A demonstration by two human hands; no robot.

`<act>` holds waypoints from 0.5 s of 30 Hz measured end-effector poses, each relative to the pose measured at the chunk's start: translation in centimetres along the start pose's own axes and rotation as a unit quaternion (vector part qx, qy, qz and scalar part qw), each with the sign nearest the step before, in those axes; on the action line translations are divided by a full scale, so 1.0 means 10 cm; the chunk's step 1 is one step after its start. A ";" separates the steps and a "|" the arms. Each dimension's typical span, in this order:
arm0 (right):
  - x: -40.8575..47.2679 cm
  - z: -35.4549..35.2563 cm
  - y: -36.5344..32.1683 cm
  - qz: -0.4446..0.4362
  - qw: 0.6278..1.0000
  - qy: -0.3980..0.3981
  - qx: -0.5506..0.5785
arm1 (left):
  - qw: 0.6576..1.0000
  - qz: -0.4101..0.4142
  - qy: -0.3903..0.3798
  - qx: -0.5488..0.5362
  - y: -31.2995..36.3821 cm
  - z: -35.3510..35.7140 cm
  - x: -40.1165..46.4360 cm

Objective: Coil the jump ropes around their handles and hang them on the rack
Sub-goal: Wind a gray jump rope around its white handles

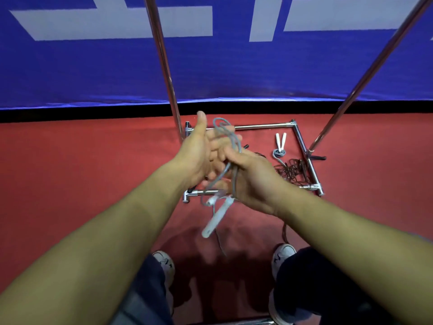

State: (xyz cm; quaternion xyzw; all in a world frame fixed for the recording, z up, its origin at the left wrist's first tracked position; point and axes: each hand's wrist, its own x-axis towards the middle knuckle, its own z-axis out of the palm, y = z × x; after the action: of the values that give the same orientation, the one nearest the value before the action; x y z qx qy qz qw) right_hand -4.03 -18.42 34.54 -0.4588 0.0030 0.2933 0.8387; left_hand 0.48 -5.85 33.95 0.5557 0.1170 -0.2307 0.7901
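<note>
Right hand (248, 174) grips grey jump rope (230, 141) loops; left hand (199, 153) open, apparently touching them. White handle (216, 218) dangles.

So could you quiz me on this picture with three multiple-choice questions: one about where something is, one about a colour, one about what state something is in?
1. Where does the second grey jump rope with white handles lie?
A. On the red floor inside the rack's base frame
B. Over the top bar
C. On a shoe

2. What colour is the tangled rope beside it?
A. Yellow
B. Dark brown
C. Green

3. What is the right hand doing?
A. Hanging empty
B. Gripping a rack pole
C. Holding loops of the grey rope

Answers: 1 A, it rests on the floor between the metal base bars. 2 B, its strands look dark brown. 3 C, grey rope runs through its fingers, one white handle dangling below.
</note>
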 end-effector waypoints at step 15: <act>0.24 -0.72 -0.57 -0.032 0.970 0.243 0.004 | 0.962 -0.034 -0.146 0.230 -0.47 0.26 -0.11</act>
State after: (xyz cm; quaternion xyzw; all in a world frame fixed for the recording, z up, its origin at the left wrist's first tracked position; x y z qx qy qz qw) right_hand 2.70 -25.12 34.13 -0.5131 0.1929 0.1465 0.8235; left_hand -2.94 -9.29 31.49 0.6782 -0.0372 -0.3564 0.6416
